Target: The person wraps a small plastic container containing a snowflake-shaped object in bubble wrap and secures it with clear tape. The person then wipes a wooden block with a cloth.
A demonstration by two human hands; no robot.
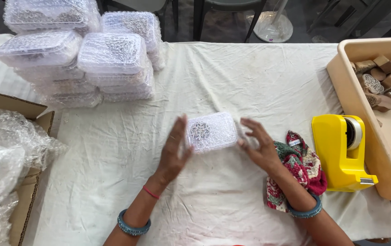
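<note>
Bubble-wrapped parcel [211,131], small and rectangular, lying mid-tabletop on the creased white cloth [232,77], a round patterned piece showing through the wrap. Left hand [173,148] flat against the parcel's left end, fingers straight and together, grip open rather than curled. Right hand [259,145] at the parcel's right end, fingers spread, tips at the wrap's edge; grip loose, not closed around anything.

Just right of the right wrist, a crumpled knitted cloth [301,168] in red, green and cream. Farther right, a yellow tape dispenser [343,152] beside a beige tub [359,95] of carved wooden blocks [386,79]. Far left, stacked bubble-wrapped clear boxes [86,54]. Near left, an open cardboard box [22,200] spilling loose bubble wrap [4,155].
</note>
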